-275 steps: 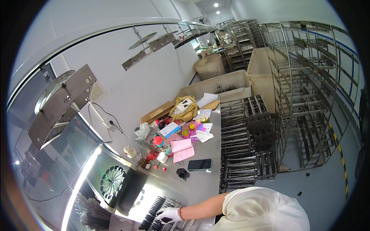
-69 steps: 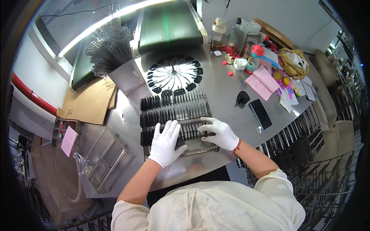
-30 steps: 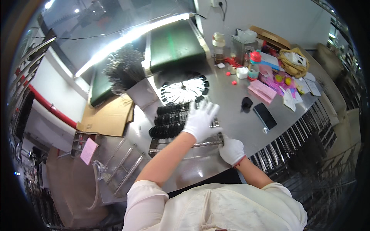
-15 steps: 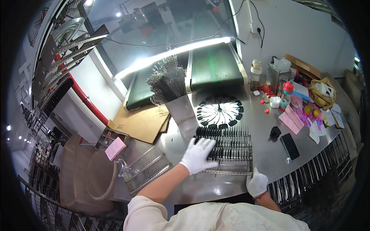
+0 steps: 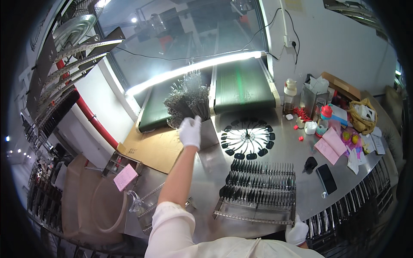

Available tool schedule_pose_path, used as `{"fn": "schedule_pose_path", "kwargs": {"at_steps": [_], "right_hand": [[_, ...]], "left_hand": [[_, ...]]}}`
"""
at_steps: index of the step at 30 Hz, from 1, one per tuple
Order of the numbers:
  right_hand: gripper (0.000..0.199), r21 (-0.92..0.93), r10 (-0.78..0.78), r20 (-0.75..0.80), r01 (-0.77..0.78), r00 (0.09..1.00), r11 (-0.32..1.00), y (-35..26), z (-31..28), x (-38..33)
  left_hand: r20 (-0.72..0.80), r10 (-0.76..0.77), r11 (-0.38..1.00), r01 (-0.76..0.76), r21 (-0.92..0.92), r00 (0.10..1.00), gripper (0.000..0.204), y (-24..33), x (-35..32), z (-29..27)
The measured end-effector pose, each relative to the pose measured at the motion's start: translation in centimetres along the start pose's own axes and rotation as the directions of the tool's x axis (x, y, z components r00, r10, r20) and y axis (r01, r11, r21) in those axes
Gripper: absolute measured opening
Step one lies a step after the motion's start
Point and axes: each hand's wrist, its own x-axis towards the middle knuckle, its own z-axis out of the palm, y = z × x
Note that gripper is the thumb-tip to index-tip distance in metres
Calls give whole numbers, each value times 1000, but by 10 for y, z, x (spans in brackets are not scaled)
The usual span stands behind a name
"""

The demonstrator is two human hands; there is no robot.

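My left hand (image 5: 190, 133), in a white glove, is raised at the grey metal box (image 5: 208, 134) that holds a dense bundle of thin dark wire stems (image 5: 187, 101). Its visible fingers are apart, and nothing shows held in them. My gloved right hand (image 5: 297, 232) is closed on the near right corner of a wire rack (image 5: 254, 218); part of the fingers is hidden. Rows of dark flat pieces (image 5: 245, 194) stand upright in the rack. Behind it, black paddle-ended pieces with thin stems (image 5: 247, 136) lie in a ring on a bright round patch.
A phone (image 5: 327, 179) and a small black object (image 5: 310, 164) lie right of the rack. Farther back are a bottle (image 5: 289, 96), pink paper (image 5: 330, 146) and a yellow bag (image 5: 362, 117). Cardboard (image 5: 150, 148) lies left; a green conveyor belt (image 5: 243, 86) ends at the table's back.
My left hand has left the rack and moved up and left to the box of wire stems. The rack sits lower in view, with my right hand still at its corner.
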Motion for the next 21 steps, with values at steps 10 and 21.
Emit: {"fn": "schedule_pose_path", "kwargs": {"at_steps": [10,21], "right_hand": [[47,49,-26,66,23,997,999,10,-6,4],[41,-12,8,67,-7,998,1000,12,-5,2]], "left_hand": [[285,29,999,-40,31,958,29,-32,132,17],[502,-106,986,157,-61,858,30,-26,147,3]]}}
